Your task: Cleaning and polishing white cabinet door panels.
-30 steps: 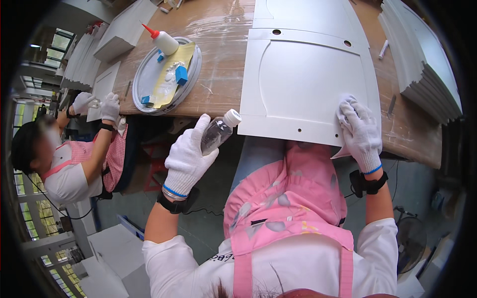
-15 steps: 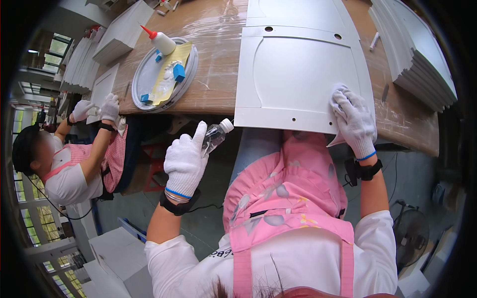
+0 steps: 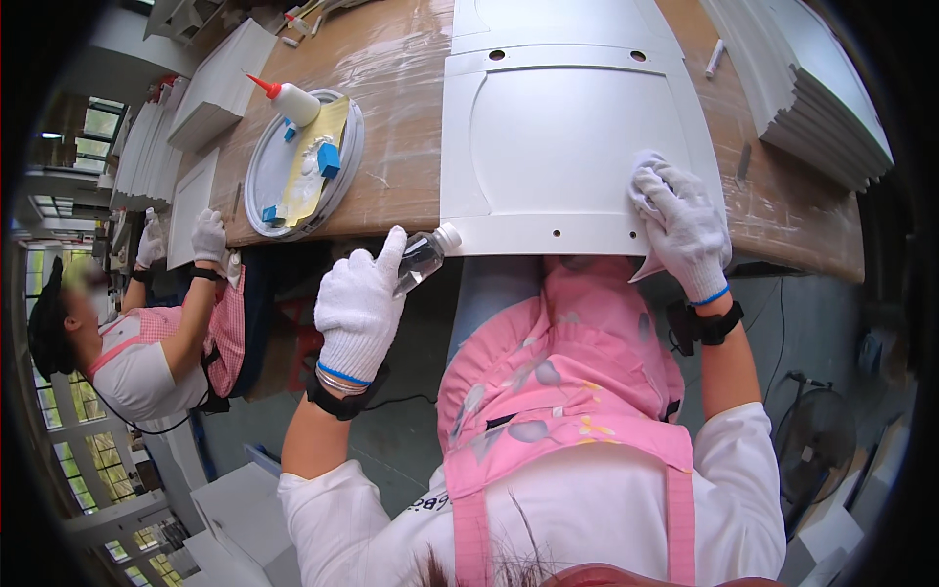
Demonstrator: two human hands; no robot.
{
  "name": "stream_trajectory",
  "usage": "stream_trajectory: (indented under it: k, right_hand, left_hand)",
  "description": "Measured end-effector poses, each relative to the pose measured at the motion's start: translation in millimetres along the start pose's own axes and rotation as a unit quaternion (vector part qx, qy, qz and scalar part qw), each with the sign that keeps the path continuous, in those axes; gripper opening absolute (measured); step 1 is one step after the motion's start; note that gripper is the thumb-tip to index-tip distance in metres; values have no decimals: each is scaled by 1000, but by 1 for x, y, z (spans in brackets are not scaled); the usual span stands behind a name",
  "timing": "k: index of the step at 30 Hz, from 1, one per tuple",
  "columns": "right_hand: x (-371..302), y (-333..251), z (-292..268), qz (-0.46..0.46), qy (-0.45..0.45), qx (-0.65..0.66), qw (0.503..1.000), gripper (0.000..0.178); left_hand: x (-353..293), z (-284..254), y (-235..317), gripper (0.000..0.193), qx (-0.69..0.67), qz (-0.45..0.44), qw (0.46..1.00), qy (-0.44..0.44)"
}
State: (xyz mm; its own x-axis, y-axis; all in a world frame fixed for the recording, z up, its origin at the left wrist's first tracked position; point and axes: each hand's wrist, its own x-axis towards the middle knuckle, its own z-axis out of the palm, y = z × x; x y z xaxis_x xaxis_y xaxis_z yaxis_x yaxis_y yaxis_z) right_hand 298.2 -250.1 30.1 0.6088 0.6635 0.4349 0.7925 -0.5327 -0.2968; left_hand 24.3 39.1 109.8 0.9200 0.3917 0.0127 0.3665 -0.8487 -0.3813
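Note:
My left hand (image 3: 357,308), in a white knit glove, is closed round a small clear bottle (image 3: 419,262) with a white cap, tilted at the table's front edge. A white panel (image 3: 553,147) with a recessed, curved field and two small holes along its near edge lies in front of me. On its right side my right hand (image 3: 685,230), gloved too, presses a white cloth (image 3: 647,162) against the surface. One corner of the cloth hangs out below the palm. Most of the cloth is hidden under the fingers.
Left of the panel a round lid (image 3: 256,181) carries a glue bottle (image 3: 295,104) with a red nozzle, blue blocks and a yellow sheet. White panels (image 3: 812,98) are stacked at right. A co-worker (image 3: 156,362) works at far left; a fan (image 3: 817,445) stands at lower right.
The view has shifted slightly, moving the table and panel leftward. Both my hands keep their holds, the right one still on the panel's right side. The co-worker's hands have moved apart.

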Motion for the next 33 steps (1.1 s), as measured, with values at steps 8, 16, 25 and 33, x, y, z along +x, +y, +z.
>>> stream_trajectory:
  k: [8, 16, 25, 33]
  right_hand:
    - [1, -1, -4, 9, -10, 2, 1000, 40]
    - [-11, 23, -9, 29, 71, 244, 967, 40]
    - [-101, 108, -89, 334, 134, 831, 425, 51]
    - [-154, 101, -104, 490, 250, 706, 446, 50]
  left_hand:
    - [13, 5, 2, 64, 14, -2, 1000, 18]
    - [12, -8, 11, 73, -86, -27, 995, -42]
    - [21, -16, 64, 87, -354, 69, 931, 55]
    - [78, -44, 138, 79, -226, 237, 943, 53]
